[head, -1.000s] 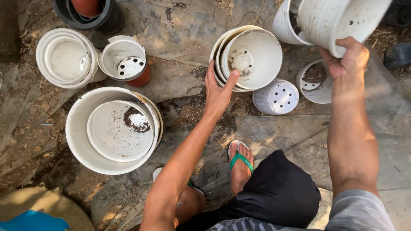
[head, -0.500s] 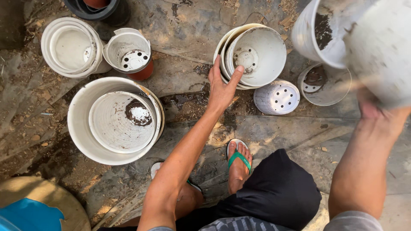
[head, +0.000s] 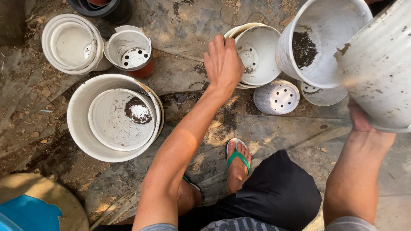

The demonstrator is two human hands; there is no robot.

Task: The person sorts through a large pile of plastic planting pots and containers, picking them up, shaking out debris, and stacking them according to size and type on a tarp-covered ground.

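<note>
At far left, a stack of white pots (head: 70, 42) stood on the ground, with a small white pot (head: 130, 51) nested in a red-brown one just beside it. Below these sat a large white tub (head: 79, 128) holding a smaller soiled pot (head: 122, 119).

At centre, the left hand (head: 222, 64) rested over the rim of the nested white pots (head: 257, 55), fingers curled on the near edge; the grip was loosely closed on that rim. An upturned perforated pot (head: 276, 97) lay near, just to the right and below.

At right, the tilted white pot (head: 319, 42) carried a clump of dark soil (head: 304, 49) and hung above the ground, its mouth toward the camera. The large white pot (head: 379, 72) overlapped it. The right hand (head: 361, 117) sat beneath that large pot; how far its fingers closed could not be told, as the pot hid them.

Handling judgement: the pots looked to be thin plastic, light and fairly stiff, liable to flex or crack at the rim if squeezed. Dusty walls appeared slippery. The rolled rim offered the firmest hold; a soil-laden pot would likely be better supported from the base
</note>
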